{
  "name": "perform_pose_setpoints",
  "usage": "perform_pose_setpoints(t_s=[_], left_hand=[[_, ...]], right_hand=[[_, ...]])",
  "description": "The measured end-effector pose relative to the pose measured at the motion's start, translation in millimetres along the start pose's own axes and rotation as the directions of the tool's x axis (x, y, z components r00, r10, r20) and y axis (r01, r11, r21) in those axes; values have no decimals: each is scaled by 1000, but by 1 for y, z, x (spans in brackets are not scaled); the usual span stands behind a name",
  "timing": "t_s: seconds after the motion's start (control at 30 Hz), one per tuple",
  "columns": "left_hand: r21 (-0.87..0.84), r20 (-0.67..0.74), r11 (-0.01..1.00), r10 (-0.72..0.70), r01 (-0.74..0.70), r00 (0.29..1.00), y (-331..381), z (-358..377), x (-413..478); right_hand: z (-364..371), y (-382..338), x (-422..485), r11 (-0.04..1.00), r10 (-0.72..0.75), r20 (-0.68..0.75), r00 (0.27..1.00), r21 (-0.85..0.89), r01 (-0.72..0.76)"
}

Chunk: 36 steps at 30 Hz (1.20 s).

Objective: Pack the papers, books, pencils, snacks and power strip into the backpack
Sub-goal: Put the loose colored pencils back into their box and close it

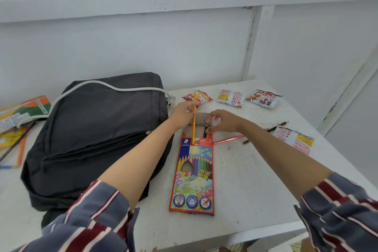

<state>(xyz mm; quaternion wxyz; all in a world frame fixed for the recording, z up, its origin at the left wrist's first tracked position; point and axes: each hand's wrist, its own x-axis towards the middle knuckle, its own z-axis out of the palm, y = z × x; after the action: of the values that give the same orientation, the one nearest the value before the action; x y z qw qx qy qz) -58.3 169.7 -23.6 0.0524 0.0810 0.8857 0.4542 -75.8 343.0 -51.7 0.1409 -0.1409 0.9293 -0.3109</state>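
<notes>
Farthest left, books and papers [22, 112] are stacked at the edge of the table [245, 190], with loose pencils [20, 149] lying just in front of them. Beside them a black backpack [98, 139] is laid flat, and the white power strip cable [102, 86] is draped across its top. Just right of the backpack, the pencil box [193, 172] lies flat with its far flap open. A yellow pencil [194, 120] is gripped by the left hand [184, 114], its lower end set into the box mouth. Next to it, a dark pencil [205, 131] is pinched at the box mouth between the curled thumb and fingers of the right hand [223, 121]. A pink pencil [229, 139] lies under that wrist. Three snack packets [231, 97] are lined up behind the hands, and a fourth packet [294, 139] is seen near the right edge, with short dark pencils [279, 126] beside it.
</notes>
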Motion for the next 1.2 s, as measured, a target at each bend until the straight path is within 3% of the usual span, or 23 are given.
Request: perform_pose_setpoints(t_s=[0.23, 0.63, 0.83, 1.0, 1.2], left_hand=[[-7, -3, 1000, -12, 12, 1000, -1, 1, 1], [-5, 3, 1000, -6, 6, 1000, -2, 2, 1], [-10, -1, 1000, -7, 7, 1000, -3, 2, 1], [-26, 10, 1000, -11, 12, 1000, -4, 2, 1], [-140, -42, 990, 6, -12, 999, 4, 3, 3]], right_hand=[[14, -12, -1, 995, 61, -120, 991, -74, -71], [11, -14, -6, 997, 67, -99, 993, 33, -64], [18, -18, -6, 994, 94, -106, 990, -54, -100], [13, -16, -7, 998, 68, -65, 996, -2, -69], [2, -12, -10, 984, 60, -102, 993, 175, -41]])
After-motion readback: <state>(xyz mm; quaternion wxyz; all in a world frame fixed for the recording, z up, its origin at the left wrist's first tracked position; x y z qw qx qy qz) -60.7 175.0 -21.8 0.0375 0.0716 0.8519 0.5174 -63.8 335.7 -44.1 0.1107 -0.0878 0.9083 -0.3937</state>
